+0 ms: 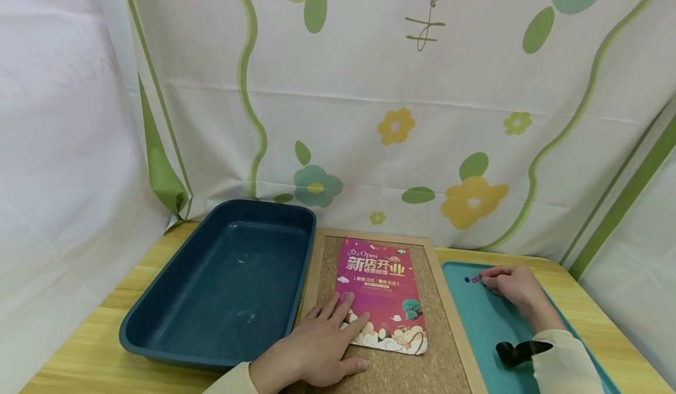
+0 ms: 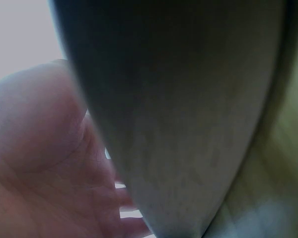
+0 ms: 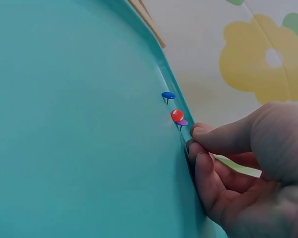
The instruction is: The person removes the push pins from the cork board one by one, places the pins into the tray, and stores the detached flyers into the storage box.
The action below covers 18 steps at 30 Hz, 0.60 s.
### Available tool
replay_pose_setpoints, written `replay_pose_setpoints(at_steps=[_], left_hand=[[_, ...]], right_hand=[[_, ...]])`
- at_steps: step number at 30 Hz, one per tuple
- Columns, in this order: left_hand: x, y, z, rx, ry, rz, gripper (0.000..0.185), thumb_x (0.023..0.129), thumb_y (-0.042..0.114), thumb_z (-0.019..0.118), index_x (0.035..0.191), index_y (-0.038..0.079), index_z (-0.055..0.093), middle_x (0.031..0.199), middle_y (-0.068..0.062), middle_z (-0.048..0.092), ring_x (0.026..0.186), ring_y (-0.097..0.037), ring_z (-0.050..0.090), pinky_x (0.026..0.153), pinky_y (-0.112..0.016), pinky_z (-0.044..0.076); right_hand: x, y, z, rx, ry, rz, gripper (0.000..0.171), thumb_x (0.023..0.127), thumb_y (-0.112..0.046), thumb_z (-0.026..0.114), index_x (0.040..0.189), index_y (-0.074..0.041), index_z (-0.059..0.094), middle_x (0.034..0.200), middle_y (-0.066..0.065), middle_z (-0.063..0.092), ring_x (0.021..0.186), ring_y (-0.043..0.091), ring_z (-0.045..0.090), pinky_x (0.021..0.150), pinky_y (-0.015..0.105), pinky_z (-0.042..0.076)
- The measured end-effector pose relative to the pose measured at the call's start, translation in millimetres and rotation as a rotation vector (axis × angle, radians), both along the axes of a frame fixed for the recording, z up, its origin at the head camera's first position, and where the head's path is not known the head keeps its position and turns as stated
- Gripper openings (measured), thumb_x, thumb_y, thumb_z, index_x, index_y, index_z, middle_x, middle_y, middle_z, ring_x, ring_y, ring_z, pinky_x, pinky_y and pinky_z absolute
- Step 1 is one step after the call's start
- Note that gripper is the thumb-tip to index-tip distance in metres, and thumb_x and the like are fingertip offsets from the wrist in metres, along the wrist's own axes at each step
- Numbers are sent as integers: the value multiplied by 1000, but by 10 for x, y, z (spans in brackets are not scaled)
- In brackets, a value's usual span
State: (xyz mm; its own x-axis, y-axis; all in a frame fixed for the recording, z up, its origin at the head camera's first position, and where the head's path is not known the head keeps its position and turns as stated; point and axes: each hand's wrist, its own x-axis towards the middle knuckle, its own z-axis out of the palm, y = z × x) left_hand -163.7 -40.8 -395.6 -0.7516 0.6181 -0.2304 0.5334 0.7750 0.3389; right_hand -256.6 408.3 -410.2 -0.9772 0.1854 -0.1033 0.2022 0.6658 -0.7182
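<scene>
My left hand (image 1: pixel 323 342) lies palm down with spread fingers on the lower left of a pink-purple poster (image 1: pixel 377 300). Beneath the poster is a wood-framed cork board (image 1: pixel 440 361). In the left wrist view the dark tray wall covers part of the left palm (image 2: pixel 35 153). At the far end of a turquoise tray (image 1: pixel 488 323), my right hand (image 1: pixel 514 288) has its thumb and index fingertips close together. Blue (image 3: pixel 168 95), red (image 3: pixel 177 115) and purple (image 3: pixel 182 123) thumbtacks sit beside those fingertips. Whether a tack is between them is hidden.
A deep dark-blue tray (image 1: pixel 224 285) stands left of the board on the wood-grain table (image 1: pixel 79 347). Behind everything hangs a white floral cloth (image 1: pixel 348 141). A black strap with a camera (image 1: pixel 514 353) is on the right wrist, over the turquoise tray.
</scene>
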Motion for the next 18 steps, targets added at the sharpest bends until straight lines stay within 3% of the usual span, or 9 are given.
replay_pose_setpoints(at_steps=[6,13,18], left_hand=[[-2,3,-5,-4,2,2,74,100,64,59,166,41,34,179,-2,20,167,-37,16,127,-66,30],[1,2,-7,-7,3,1,75,100,64,59,166,41,34,179,-2,20,167,-37,16,127,-65,30],[2,5,1,1,5,4,75,100,63,60,166,40,34,179,-2,20,167,-37,16,127,-65,30]], right_hand=[[-6,-32,12,-11,21,-36,30,104,-15,65,123,6,74,113,11,75,85,6,65,71,24,59],[-38,-241,146,19,73,-26,38,103,-24,69,128,4,72,105,1,78,85,8,68,73,27,58],[-94,-448,261,38,105,34,38,104,-27,68,129,2,72,114,11,78,94,18,72,79,35,59]])
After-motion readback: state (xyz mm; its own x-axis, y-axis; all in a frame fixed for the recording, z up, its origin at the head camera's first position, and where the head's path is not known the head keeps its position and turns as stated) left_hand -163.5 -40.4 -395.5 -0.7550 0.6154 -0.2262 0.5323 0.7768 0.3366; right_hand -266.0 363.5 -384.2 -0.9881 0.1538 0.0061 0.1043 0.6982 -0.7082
